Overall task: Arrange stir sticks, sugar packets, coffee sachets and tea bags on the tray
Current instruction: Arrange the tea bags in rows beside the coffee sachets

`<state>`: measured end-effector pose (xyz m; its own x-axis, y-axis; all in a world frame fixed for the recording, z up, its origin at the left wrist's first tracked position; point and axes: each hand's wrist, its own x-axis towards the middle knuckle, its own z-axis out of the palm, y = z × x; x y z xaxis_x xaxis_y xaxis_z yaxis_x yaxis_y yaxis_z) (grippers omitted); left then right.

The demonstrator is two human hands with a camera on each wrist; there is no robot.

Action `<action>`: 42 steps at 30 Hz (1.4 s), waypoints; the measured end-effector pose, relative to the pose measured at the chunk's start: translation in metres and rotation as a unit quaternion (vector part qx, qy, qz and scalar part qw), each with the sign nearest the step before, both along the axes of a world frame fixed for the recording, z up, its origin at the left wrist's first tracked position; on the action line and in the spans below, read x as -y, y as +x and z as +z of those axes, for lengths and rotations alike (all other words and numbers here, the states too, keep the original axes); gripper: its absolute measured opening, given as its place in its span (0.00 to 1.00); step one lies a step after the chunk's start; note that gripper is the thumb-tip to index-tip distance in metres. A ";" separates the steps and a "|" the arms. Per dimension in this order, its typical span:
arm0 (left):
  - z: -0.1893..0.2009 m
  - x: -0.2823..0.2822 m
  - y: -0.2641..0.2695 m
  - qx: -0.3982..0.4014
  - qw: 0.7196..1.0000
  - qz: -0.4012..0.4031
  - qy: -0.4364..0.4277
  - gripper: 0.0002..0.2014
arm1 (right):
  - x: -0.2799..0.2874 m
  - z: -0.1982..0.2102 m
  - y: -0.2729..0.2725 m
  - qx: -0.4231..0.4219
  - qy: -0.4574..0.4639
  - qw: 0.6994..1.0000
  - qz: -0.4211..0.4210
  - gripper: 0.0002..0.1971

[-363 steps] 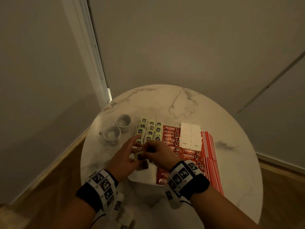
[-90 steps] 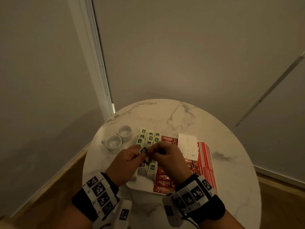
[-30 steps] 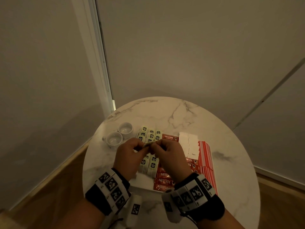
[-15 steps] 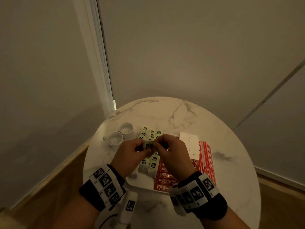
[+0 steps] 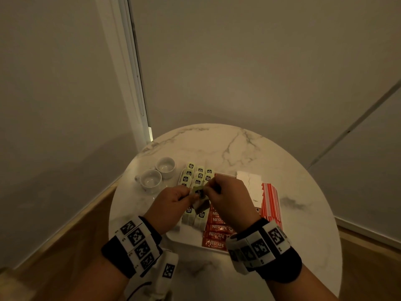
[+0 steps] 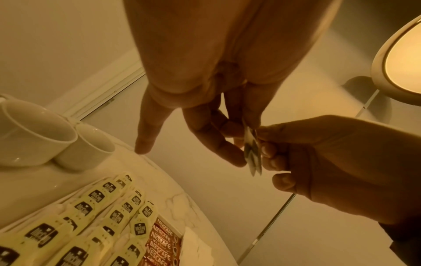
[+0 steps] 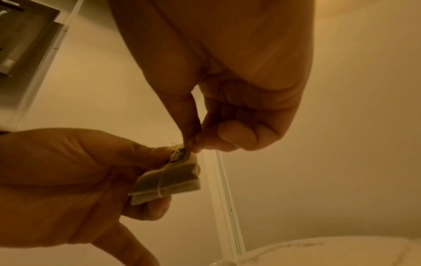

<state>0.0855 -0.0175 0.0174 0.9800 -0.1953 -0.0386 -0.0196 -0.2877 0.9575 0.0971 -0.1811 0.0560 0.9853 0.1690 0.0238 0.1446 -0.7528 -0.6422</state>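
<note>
Tray [image 5: 191, 235] sits mid-table [image 5: 217, 144]; bare marble rings it, widest on the far side, with two cups [image 5: 152, 181] just off its left edge. On the tray: tea bags [image 5: 196, 173] at left, coffee sachets [image 5: 216, 235] beside them, sugar packets [image 5: 251, 183] and stir sticks [image 5: 271, 203] toward its right edge. Both hands are raised above the tray: left hand [image 5: 171, 205] pinches one tea bag [image 7: 168, 181], little finger straight; right hand [image 5: 230, 200] pinches its tag, other fingers curled.

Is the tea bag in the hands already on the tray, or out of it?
Out of it. Both the left hand and right hand pinch the tea bag above the tray.
</note>
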 end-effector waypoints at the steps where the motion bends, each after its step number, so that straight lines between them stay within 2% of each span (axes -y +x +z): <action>1: -0.003 0.000 0.001 -0.002 1.000 0.004 0.004 0.14 | -0.001 -0.002 0.000 -0.001 0.001 1.000 -0.003 0.07; 6: -0.016 -0.004 0.003 -0.030 0.999 -0.027 0.007 0.14 | -0.005 -0.008 -0.003 0.043 -0.034 0.998 0.021 0.08; 10: -0.018 -0.008 0.004 -0.067 0.996 -0.056 0.003 0.20 | -0.007 -0.014 -0.005 0.087 -0.063 0.993 0.043 0.08; 16: -0.019 -0.014 0.006 -0.075 0.994 -0.076 -0.014 0.24 | -0.010 -0.020 -0.001 0.159 -0.095 0.979 0.083 0.05; 18: -0.019 -0.016 0.008 -0.081 0.992 -0.090 -0.019 0.30 | -0.010 -0.021 0.001 0.123 -0.051 0.988 0.084 0.07; 21: -0.025 -0.021 0.010 -0.112 0.988 -0.100 -0.020 0.24 | -0.009 -0.022 0.006 -0.023 0.031 0.992 0.117 0.09; 24: -0.037 -0.021 0.009 -0.152 0.984 -0.094 -0.007 0.18 | -0.010 -0.031 0.012 -0.083 0.015 0.989 0.121 0.05; 26: -0.049 -0.016 0.006 -0.202 0.977 -0.061 -0.043 0.13 | -0.012 -0.045 0.016 -0.104 0.014 0.990 0.092 0.04; 28: -0.061 -0.011 0.001 -0.248 0.966 -0.025 -0.063 0.13 | -0.013 -0.062 0.018 -0.144 0.000 0.987 0.076 0.03; 34: -0.097 -0.015 -0.007 -0.248 0.961 -0.014 0.125 0.15 | -0.013 -0.112 0.027 -0.277 -0.059 0.958 0.048 0.01; 40: -0.103 -0.030 -0.012 -0.176 0.944 -0.051 0.273 0.06 | -0.025 -0.133 0.032 -0.294 -0.086 0.952 0.014 0.06; 42: -0.104 -0.032 -0.014 -0.146 0.933 -0.084 0.319 0.11 | -0.029 -0.136 0.036 -0.288 -0.090 0.953 0.008 0.07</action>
